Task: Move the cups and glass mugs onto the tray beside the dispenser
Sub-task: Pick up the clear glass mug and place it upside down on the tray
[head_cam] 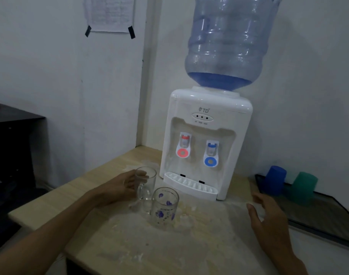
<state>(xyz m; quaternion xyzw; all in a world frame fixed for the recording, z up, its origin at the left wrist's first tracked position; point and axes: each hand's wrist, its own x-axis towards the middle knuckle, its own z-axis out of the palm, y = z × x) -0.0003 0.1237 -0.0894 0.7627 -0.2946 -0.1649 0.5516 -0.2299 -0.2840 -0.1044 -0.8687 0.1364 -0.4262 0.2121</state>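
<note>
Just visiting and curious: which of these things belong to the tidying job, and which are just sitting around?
Part of the job: plain glass mug, flowered glass mug, blue cup, green cup, tray, dispenser.

Just around: water bottle, taped paper, black cabinet.

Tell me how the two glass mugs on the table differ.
The plain mug is undecorated; the flowered mug bears purple prints. The left hand is at the plain mug; nothing touches the flowered mug. The plain mug stands farther back. Both are clear, upright and off the tray.

The bottle and wall paper run past the top edge — the paper's print is unreadable; the tray is cut off at right.
</note>
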